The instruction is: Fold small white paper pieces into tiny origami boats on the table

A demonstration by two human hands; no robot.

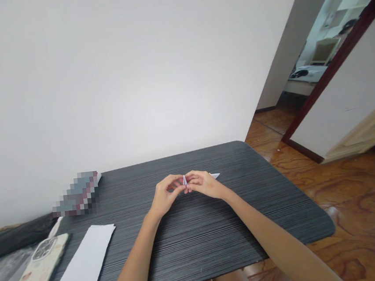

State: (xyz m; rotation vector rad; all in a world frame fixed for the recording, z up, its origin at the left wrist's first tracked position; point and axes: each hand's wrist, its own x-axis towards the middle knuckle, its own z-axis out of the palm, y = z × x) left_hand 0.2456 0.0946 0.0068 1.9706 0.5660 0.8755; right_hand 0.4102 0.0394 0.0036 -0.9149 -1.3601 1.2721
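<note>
My left hand point(165, 195) and my right hand point(202, 183) meet above the middle of a dark striped table point(263, 204). Both pinch a small folded piece of white paper point(184, 180), held upright between the fingertips of the two hands. A small white folded paper triangle point(215, 176) lies on the table just behind my right hand.
A stack of white paper strips point(87, 257) lies at the left front of the table, with a phone in a patterned case point(37, 272) beside it. A blurred-out object point(78, 193) sits at the back left. A white wall is behind; wooden floor and an open doorway are to the right.
</note>
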